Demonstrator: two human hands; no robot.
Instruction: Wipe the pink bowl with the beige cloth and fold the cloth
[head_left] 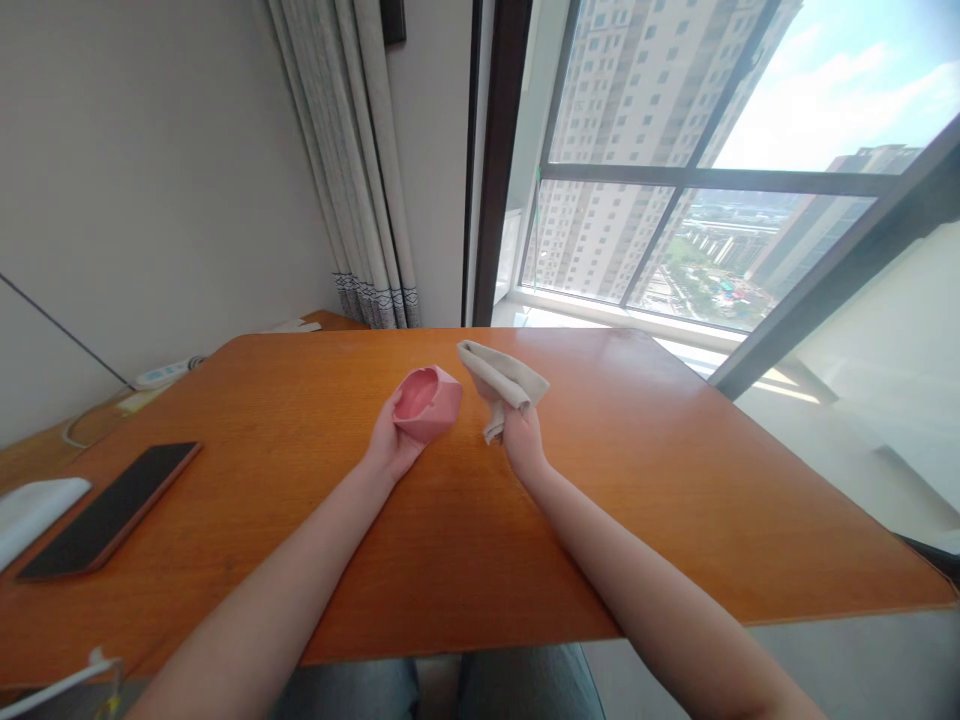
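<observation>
My left hand (391, 437) is closed around a pink faceted pot (442, 405), tilted so that its opening faces up and toward me. To the right of it, my right hand (523, 440) grips a folded beige cloth (502, 375) by its lower part. The cloth fans out above the fingers, and a loose end hangs down on the left. A small gap separates the cloth from the pot. Both hands are above the middle of the wooden table (600, 520).
A black, flat rectangular object (112, 510) lies on the left of the table, with a white item (37, 515) beside it. A power strip (165, 373) sits by the wall. In front of me, a cable (60, 685) crosses the lower left. Beyond the table hangs a curtain (352, 170).
</observation>
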